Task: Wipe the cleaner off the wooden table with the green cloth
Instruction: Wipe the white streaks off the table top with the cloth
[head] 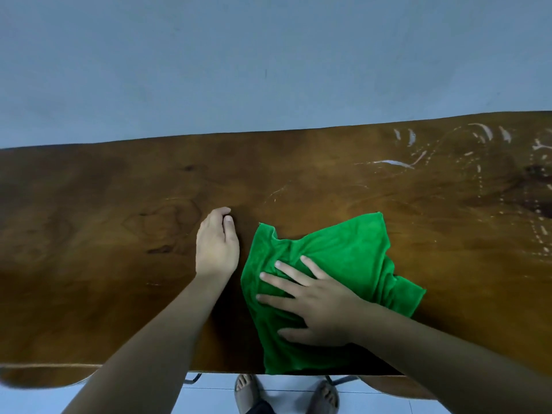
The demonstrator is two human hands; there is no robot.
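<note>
A green cloth [340, 258] lies spread and rumpled on the wooden table [104, 222], near its front edge and just right of centre. My right hand [313, 306] presses flat on the cloth's near left part, fingers spread and pointing left. My left hand [216, 245] rests on the bare wood just left of the cloth, its fingers curled under, holding nothing. White streaks and dotted trails of cleaner [397, 163] mark the table's far right part, well beyond the cloth.
A plain grey-blue wall [268, 61] rises directly behind the table's far edge. Below the front edge I see a pale tiled floor and my feet in sandals [248, 392]. The wood left of my left hand is dark and bare.
</note>
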